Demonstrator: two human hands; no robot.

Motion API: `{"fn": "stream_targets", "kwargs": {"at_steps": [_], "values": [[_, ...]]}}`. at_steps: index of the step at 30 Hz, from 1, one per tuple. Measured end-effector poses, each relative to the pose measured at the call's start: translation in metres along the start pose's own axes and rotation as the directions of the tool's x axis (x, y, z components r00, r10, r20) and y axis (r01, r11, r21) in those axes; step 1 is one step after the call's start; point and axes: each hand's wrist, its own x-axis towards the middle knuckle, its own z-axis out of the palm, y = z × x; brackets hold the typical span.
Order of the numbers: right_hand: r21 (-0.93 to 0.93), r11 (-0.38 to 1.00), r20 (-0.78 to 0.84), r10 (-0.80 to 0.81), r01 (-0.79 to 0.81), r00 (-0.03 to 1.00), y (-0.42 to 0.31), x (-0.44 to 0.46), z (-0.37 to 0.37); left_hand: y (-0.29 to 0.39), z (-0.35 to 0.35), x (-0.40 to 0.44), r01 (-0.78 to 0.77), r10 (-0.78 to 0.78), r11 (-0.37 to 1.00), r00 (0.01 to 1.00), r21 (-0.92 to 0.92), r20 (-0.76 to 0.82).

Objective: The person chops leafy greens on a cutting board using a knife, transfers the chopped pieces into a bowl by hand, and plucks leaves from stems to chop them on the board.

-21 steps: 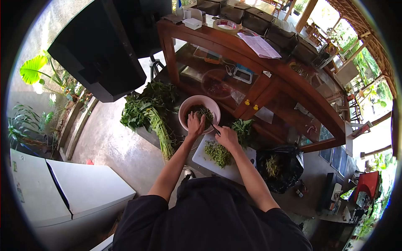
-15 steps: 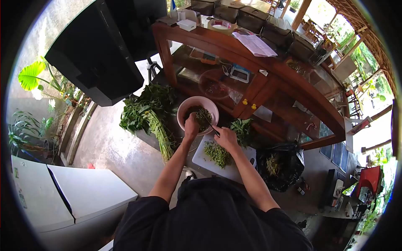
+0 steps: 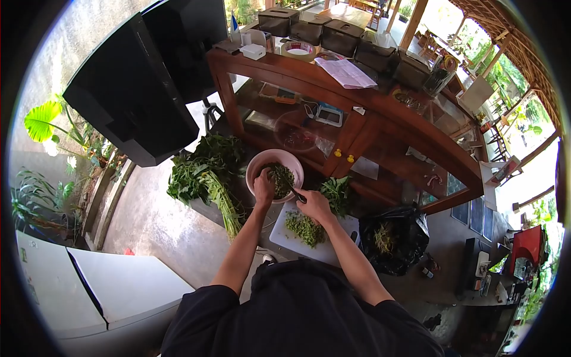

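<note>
My left hand (image 3: 263,187) reaches over the near left rim of a pink bowl (image 3: 252,165), its fingers curled down at the chopped greens (image 3: 283,177) inside. What those fingers hold, if anything, is hidden. A dark-handled knife (image 3: 297,194) is gripped in my right hand (image 3: 315,206), just right of the bowl, with its blade angled toward the greens. Below that hand lies a white cutting board (image 3: 281,234) bearing a pile of chopped green stems (image 3: 305,229).
Leafy green bunches (image 3: 205,169) with long stems lie left of the bowl. More leaves (image 3: 336,194) sit behind the board. A black plastic bag (image 3: 410,241) with plant scraps stands at right. Behind is a wooden glass-fronted cabinet (image 3: 351,134); a white refrigerator (image 3: 128,273) is at lower left.
My left hand has shifted slightly left and lower in the bowl. The right hand has drawn the knife slightly back toward the board. The whole view has shifted a little.
</note>
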Motion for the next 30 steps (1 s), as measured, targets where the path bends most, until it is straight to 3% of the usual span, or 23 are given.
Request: {"fn": "stream_targets", "kwargs": {"at_steps": [2,13,18,24,26,27,29,30], "values": [[0.004,1.000,0.015,0.017,-0.017,1.000,-0.002,0.000,-0.001,-0.003,0.000,0.001,-0.050,0.053,0.996,0.998,0.074,-0.032],[0.030,0.998,0.050,0.050,-0.051,0.997,-0.006,-0.002,-0.001,0.006,-0.009,0.004,-0.027,0.027,0.999,0.999,0.036,-0.022],[0.032,0.999,-0.017,-0.001,0.002,1.000,-0.006,-0.003,-0.001,0.004,-0.011,0.004,-0.021,0.020,1.000,0.999,0.014,0.031],[0.047,0.997,0.069,0.063,-0.067,0.996,-0.010,-0.005,-0.008,0.009,-0.008,0.007,-0.127,0.133,0.983,0.990,0.130,-0.039],[0.045,0.997,0.069,0.067,-0.070,0.995,-0.010,-0.004,-0.009,0.013,-0.010,0.009,0.039,-0.044,0.996,0.997,0.077,0.066],[0.044,0.996,0.070,0.070,-0.073,0.995,-0.008,-0.004,-0.007,0.010,-0.009,0.009,0.039,-0.044,0.996,0.997,0.077,0.065],[0.041,0.997,0.063,0.067,-0.070,0.996,-0.006,-0.003,-0.005,0.003,-0.006,0.010,-0.121,0.117,0.992,0.987,0.023,0.107],[0.039,0.997,0.056,0.065,-0.067,0.996,-0.006,-0.003,-0.005,0.007,-0.008,0.009,-0.120,0.117,0.992,0.987,0.023,0.108]]}}
